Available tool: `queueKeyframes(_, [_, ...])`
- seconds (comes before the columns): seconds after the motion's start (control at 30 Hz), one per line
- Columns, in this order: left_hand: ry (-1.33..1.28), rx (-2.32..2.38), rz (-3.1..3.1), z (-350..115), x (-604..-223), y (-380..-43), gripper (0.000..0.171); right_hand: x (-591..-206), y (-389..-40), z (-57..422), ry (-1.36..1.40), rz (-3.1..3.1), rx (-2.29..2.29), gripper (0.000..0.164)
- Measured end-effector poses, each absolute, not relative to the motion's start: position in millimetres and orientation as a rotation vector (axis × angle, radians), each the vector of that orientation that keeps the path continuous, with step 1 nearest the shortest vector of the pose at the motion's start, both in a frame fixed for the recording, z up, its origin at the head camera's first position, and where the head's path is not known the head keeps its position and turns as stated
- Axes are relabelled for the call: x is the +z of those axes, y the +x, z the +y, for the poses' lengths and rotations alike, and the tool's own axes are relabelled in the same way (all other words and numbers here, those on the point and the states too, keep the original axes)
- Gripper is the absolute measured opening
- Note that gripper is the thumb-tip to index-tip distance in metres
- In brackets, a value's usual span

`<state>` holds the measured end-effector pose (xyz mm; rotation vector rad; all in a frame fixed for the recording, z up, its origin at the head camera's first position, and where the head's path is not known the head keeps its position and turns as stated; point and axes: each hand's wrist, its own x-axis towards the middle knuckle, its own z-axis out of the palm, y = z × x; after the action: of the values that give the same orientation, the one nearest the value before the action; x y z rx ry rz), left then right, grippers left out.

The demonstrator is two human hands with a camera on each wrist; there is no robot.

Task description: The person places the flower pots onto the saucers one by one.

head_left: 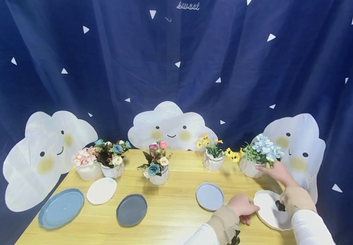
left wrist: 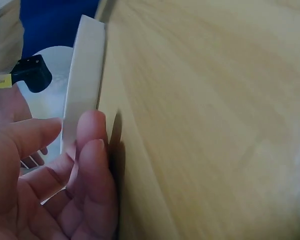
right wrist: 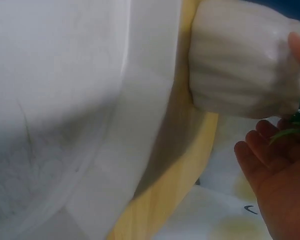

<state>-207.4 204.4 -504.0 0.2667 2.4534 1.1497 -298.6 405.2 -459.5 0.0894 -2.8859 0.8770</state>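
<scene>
There are five flowerpots (head_left: 159,177), five plates (head_left: 131,210), three clouds (head_left: 170,122), two hands (head_left: 241,205).

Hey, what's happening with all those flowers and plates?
A person is using both hands at the right end of the table. Their left hand pinches the rim of the big white plate. Their right hand is at the white pot with blue flowers, just behind the plate, its thumb against the pot; how firmly it holds is hard to tell. Four other flower pots stand to the left, and four other plates lie in front of those.
</scene>
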Motion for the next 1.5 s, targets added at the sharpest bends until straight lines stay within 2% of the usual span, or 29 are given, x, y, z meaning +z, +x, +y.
queueKeyframes(0.4, [0.229,1.22,2.385,207,-504,-206,0.035,-468,-309,407,0.164,-2.852,1.154,0.088])
queueKeyframes(0.73, [0.229,1.184,2.392,209,-507,-209,0.035,-470,-317,407,0.305,-2.728,1.183,0.08])
queueKeyframes(0.93, [0.221,1.195,2.387,207,-504,-209,0.034,-467,-318,406,0.222,-2.786,1.062,0.081])
queueKeyframes(1.33, [0.206,1.217,2.362,208,-509,-209,0.031,-468,-311,403,0.053,-2.817,1.114,0.074])
queueKeyframes(1.5, [0.204,1.216,2.353,207,-509,-211,0.03,-470,-311,407,0.047,-2.793,1.166,0.076])
